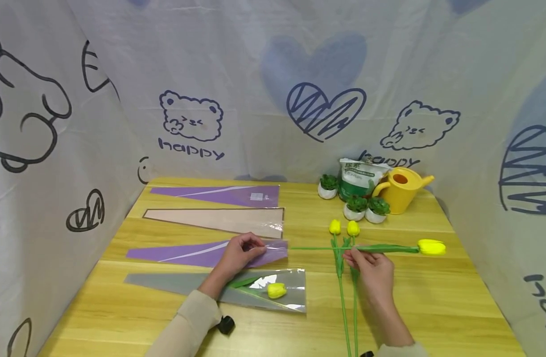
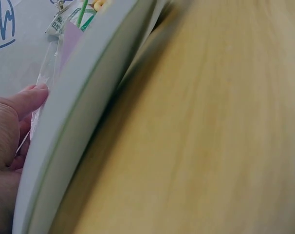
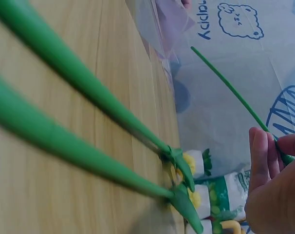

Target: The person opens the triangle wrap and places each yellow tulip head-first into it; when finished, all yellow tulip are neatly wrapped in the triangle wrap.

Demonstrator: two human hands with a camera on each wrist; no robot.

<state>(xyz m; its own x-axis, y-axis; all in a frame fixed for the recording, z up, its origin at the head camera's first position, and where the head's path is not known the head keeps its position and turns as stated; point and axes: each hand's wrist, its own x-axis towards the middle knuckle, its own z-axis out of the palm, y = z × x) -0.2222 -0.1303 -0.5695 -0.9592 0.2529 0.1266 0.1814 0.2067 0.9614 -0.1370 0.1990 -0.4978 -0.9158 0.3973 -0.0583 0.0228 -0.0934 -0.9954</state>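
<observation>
My left hand [image 1: 238, 255] pinches the clear film near the wide right end of a purple flower sleeve [image 1: 179, 253]; the left wrist view shows thumb and fingers [image 2: 33, 100] on the film. In my right hand [image 1: 374, 275] is a yellow artificial tulip [image 1: 431, 247], pinched by its green stem near the leaf. Its bloom points right, and the bare stem end [image 3: 206, 61] points left, close to the sleeve's wide end. Under it lie two more yellow tulips [image 1: 342, 292], blooms toward the back. A grey sleeve [image 1: 175, 282] in front contains another tulip [image 1: 276, 290].
Farther back lie a beige sleeve [image 1: 228, 218] and another purple sleeve [image 1: 224, 194]. At the back right stand several potted succulents [image 1: 355, 207], a white-and-green bag [image 1: 359, 179] and a yellow watering can [image 1: 400, 191]. A small black object [image 1: 226, 325] is beside my left forearm.
</observation>
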